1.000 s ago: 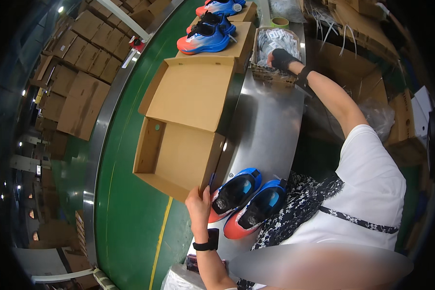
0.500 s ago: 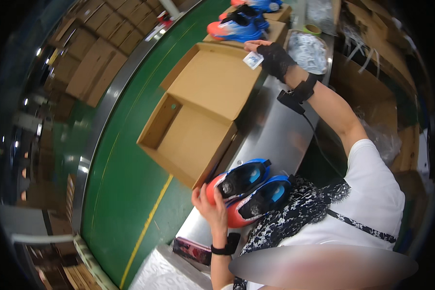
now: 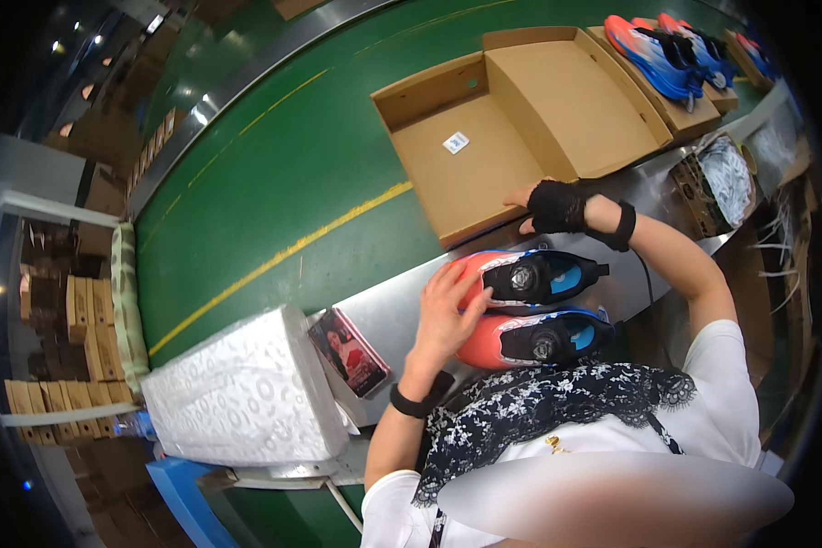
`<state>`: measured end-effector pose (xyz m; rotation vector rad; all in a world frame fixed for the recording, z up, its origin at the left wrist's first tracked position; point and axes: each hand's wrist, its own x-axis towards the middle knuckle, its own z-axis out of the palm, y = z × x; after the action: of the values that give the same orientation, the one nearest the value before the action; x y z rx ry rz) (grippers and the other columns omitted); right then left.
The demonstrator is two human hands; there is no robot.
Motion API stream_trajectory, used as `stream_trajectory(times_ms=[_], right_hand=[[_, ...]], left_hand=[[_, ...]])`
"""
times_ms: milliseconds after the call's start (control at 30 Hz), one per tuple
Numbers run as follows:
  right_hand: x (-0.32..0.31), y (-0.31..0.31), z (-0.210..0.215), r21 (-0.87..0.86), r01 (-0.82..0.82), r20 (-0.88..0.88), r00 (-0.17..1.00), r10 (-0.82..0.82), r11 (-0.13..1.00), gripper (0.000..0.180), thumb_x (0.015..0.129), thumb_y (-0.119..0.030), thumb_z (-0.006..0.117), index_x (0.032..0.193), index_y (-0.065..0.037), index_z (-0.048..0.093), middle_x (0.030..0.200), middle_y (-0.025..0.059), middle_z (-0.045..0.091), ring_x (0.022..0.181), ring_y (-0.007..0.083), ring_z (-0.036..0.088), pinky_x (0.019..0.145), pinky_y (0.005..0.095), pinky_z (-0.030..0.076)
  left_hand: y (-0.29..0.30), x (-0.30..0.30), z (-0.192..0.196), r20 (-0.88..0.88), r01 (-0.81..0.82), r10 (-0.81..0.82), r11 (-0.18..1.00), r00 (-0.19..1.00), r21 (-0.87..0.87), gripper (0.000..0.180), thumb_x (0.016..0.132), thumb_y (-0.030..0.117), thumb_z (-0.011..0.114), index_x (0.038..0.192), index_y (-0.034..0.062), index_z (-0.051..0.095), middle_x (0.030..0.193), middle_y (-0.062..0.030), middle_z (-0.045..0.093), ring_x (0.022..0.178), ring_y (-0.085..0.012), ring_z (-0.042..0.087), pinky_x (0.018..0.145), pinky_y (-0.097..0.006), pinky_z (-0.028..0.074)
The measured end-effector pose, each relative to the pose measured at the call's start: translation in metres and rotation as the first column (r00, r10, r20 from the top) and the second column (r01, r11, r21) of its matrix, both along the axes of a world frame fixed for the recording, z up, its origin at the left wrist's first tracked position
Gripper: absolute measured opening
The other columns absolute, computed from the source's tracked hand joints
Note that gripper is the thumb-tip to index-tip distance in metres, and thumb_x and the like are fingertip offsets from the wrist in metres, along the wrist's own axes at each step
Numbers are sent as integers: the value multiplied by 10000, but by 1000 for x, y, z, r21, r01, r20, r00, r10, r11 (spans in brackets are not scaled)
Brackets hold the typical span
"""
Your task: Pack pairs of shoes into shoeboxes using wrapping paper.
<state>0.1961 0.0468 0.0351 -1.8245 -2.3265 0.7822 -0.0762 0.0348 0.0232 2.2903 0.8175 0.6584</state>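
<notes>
A pair of coral, blue and black sneakers lies side by side on the metal work surface, the far sneaker (image 3: 539, 277) next to the near sneaker (image 3: 548, 340). My left hand (image 3: 443, 310) rests on their coral toes with its fingers stretched and thumb apart. In a black lace fingerless glove, my right hand (image 3: 555, 207) is at the near wall of an opened cardboard shoebox (image 3: 438, 173), fingers apart and nothing in them. Inside the box a small white sachet (image 3: 456, 142) lies flat on the bottom. The box's lid (image 3: 575, 100) is folded back to the right.
More coral-and-blue sneakers (image 3: 662, 59) sit on boxes at the far right. A carton of crumpled white paper (image 3: 726, 178) stands by my right arm. To the left are a stack of white patterned paper (image 3: 247, 388) and a picture-covered packet (image 3: 347, 352). A green belt (image 3: 247, 210) runs beyond.
The white sachet has left my right hand and lies in the box. That hand has come back toward the box's near wall. My view has turned; my left hand stays at the sneakers' toes.
</notes>
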Motion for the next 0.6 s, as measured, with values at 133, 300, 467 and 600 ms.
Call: stream_trajectory(times_ms=[133,300,467,600], right_hand=[[-18,-6,-4,130,33,121,991,-49,991,410,682,-231,610,1051,-80,517,943,144,574,922,286,543,792,406,373],[-19,-10,-15,278,32,117,991,-67,960,311,684,-169,591,975,-80,527,877,119,570,894,269,540,769,402,337],[-29,-9,-16,336,18,138,988,-68,942,256,673,-170,597,899,-77,523,861,125,567,876,267,541,758,403,335],[-28,-14,-6,298,36,209,973,-101,954,244,664,-163,593,884,-83,525,848,127,572,869,263,544,747,413,343]], left_hand=[[28,-49,25,85,-193,200,977,976,-91,304,755,188,613,1022,47,577,1106,-187,521,1029,-333,493,876,-371,388],[68,-180,49,-11,-624,637,757,770,194,281,796,153,568,1041,14,558,1099,-198,525,1055,-327,473,906,-367,354],[40,-344,18,-527,-879,820,403,223,256,653,820,417,488,1234,-65,337,1294,-300,260,1220,-402,237,1003,-394,219],[20,-342,13,-711,-867,630,495,314,55,898,748,542,519,1310,-65,169,1365,-287,92,1286,-378,62,1045,-406,101]])
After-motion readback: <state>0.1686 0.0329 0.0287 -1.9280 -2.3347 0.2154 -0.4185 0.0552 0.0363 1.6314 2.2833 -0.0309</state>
